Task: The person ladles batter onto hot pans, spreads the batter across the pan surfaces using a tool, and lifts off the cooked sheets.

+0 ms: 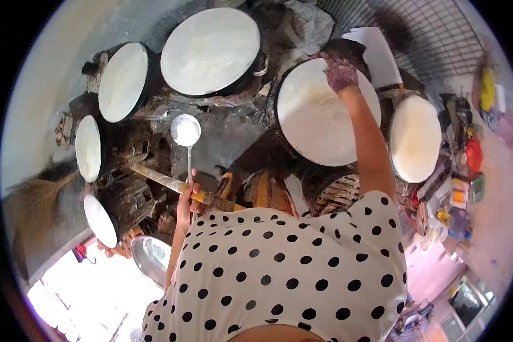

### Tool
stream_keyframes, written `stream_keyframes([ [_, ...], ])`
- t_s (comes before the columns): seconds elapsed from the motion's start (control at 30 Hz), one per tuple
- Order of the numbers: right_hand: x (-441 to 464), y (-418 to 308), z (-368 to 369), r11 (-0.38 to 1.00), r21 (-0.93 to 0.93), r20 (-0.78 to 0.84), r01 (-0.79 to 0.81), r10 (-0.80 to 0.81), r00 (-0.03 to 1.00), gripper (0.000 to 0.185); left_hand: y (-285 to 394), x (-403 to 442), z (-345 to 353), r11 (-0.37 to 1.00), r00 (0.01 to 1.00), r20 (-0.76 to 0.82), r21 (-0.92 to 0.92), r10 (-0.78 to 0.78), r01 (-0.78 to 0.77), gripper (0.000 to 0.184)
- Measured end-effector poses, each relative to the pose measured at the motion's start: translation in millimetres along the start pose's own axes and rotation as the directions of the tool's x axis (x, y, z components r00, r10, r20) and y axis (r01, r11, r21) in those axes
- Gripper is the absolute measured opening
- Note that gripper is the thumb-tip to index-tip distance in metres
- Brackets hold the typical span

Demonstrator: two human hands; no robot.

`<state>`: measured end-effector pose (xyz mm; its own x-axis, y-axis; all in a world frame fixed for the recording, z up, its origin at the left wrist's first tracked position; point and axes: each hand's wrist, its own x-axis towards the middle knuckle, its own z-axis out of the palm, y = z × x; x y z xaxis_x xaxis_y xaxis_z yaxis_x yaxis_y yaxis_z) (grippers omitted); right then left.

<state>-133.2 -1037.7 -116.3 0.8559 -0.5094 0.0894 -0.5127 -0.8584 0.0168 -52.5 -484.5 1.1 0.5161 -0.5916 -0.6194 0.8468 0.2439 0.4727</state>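
My left hand (186, 202) is closed around the handle of a metal ladle (186, 130), whose round bowl has white stuff in it. A long flat wooden stick (157, 177) crosses the ladle handle at the same hand and is held with it. My right hand (341, 77), in a purple knitted glove, reaches forward over a large round white-topped pan (316, 117). Its fingers stretch out at the pan's far edge; the fingertips are hard to make out there. A thin pale tan patch lies on the white surface below the glove.
More round white-topped pans stand around me: a big one (211, 51) ahead, one (416, 138) at the right, several at the left. Scissors (261, 117) lie between the pans. A metal basin (151, 259) is at lower left, a wire grid (422, 34) at upper right.
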Motion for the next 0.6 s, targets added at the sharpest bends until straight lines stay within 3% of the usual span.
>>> stream_keyframes([
  [0.03, 22, -1, 18, 1.0, 0.014, 0.01, 0.021, -0.021, 1.0, 0.052, -4, -2, -2, 0.999, 0.999, -0.033, -0.036, 0.011, -0.013, 0.043],
  [0.1, 54, -10, 43, 0.933, 0.06, 0.154, 0.355, -0.36, 0.92, 0.05, -9, -9, 1, 0.998, 0.997, -0.076, -0.044, 0.034, -0.037, 0.043],
  [0.13, 61, -16, 44, 0.924, 0.072, 0.158, 0.374, -0.381, 0.911, 0.05, -11, -13, 4, 0.998, 0.995, -0.092, -0.046, 0.047, -0.051, 0.044],
  [0.2, 75, -33, 11, 0.912, 0.121, 0.548, 0.391, -0.39, 0.74, 0.047, -14, -17, 8, 0.994, 0.989, -0.133, -0.078, 0.064, -0.074, 0.044],
  [0.23, 78, -20, 33, 0.848, 0.164, 0.393, 0.504, -0.525, 0.755, 0.043, -15, -18, 6, 0.994, 0.99, -0.125, -0.077, 0.071, -0.081, 0.044],
  [0.27, 80, -28, 21, 0.84, 0.167, 0.391, 0.516, -0.536, 0.748, 0.043, -16, -20, 4, 0.993, 0.99, -0.114, -0.075, 0.078, -0.087, 0.044],
  [0.37, 80, -48, -41, 0.833, -0.03, 0.624, 0.552, -0.416, 0.662, 0.053, -16, -21, 8, 0.995, 0.983, -0.162, -0.025, 0.087, -0.092, 0.044],
  [0.47, 83, -47, -36, 0.801, -0.114, 0.613, 0.587, -0.409, 0.676, 0.054, -19, -18, 17, 0.993, 0.983, -0.147, -0.001, 0.112, -0.114, 0.044],
  [0.6, 84, -47, 10, 0.815, 0.036, 0.456, 0.578, -0.528, 0.716, 0.056, -18, -11, 23, 0.992, 0.982, -0.145, 0.048, 0.118, -0.113, 0.044],
])
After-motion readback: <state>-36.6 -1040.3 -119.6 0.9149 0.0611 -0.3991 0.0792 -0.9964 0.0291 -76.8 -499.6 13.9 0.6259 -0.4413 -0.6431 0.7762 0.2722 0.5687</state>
